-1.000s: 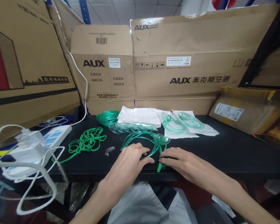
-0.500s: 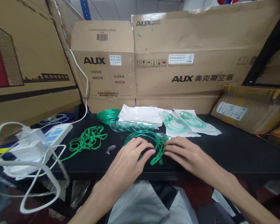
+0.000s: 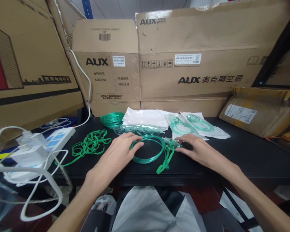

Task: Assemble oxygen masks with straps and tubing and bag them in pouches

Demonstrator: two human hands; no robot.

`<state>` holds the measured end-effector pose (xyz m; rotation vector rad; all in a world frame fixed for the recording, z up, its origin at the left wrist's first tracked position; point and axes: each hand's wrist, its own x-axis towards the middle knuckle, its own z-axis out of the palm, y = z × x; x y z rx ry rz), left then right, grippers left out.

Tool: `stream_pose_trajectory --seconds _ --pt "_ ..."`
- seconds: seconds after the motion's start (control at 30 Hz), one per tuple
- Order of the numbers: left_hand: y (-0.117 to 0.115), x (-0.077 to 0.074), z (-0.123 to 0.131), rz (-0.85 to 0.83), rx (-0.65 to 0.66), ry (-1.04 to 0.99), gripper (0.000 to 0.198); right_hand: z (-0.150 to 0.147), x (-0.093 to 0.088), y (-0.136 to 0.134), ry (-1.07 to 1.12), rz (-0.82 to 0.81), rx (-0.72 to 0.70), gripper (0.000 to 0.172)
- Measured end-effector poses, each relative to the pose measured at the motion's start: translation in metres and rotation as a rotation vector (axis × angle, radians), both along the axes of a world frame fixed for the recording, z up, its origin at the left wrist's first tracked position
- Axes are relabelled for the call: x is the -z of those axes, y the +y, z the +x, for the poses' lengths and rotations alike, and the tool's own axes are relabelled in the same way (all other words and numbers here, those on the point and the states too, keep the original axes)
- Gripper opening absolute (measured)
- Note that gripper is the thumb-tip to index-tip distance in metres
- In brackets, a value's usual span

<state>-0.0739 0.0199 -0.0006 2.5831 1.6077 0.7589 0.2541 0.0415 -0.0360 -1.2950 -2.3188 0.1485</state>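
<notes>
A coil of clear green tubing (image 3: 148, 160) lies on the black table in front of me. My left hand (image 3: 123, 148) curls over its left side, with the thumb and fingers around the tubing. At the coil's right, my right hand (image 3: 195, 146) holds the edge of a small clear plastic mask (image 3: 169, 141) between thumb and fingers. A green elastic strap (image 3: 162, 168) hangs from the mask toward the table's front edge. Behind the coil is a row of clear plastic masks (image 3: 142, 129), overlapping one another.
White pouches (image 3: 145, 117) lie behind the masks, and bagged green tubing (image 3: 200, 124) is at right. Another tubing coil (image 3: 111, 120) and a tangled green elastic cord (image 3: 91, 143) lie left. A power strip (image 3: 59, 138) with white cables stands far left. Cardboard boxes (image 3: 164, 80) wall the back.
My left hand has moved left to the coil's left side, so the round coil shows fully. My right hand has shifted slightly right and up along the mask.
</notes>
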Motion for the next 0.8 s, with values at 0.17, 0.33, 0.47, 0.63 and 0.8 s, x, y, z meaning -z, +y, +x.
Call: stream_pose_trajectory --seconds 0.17,0.33,0.47,0.63,0.8 --pt "0.018 0.004 0.006 -0.065 -0.080 0.104 0.027 -0.015 -0.010 -0.020 0.024 -0.073 0.007 0.041" --pt "0.025 0.006 0.008 -0.131 -0.088 0.107 0.017 -0.007 -0.009 -0.019 0.010 -0.099 0.011 0.028" --pt "0.024 0.008 0.005 -0.142 -0.115 0.080 0.020 0.031 -0.002 -0.016 -0.064 -0.058 0.033 0.023" --pt "0.020 0.005 0.002 -0.219 -0.146 0.019 0.019 0.060 0.004 -0.031 -0.025 -0.027 0.149 0.021" --pt "0.009 -0.009 -0.011 -0.404 -0.073 -0.083 0.028 0.053 -0.004 -0.042 0.132 -0.074 0.258 0.028"
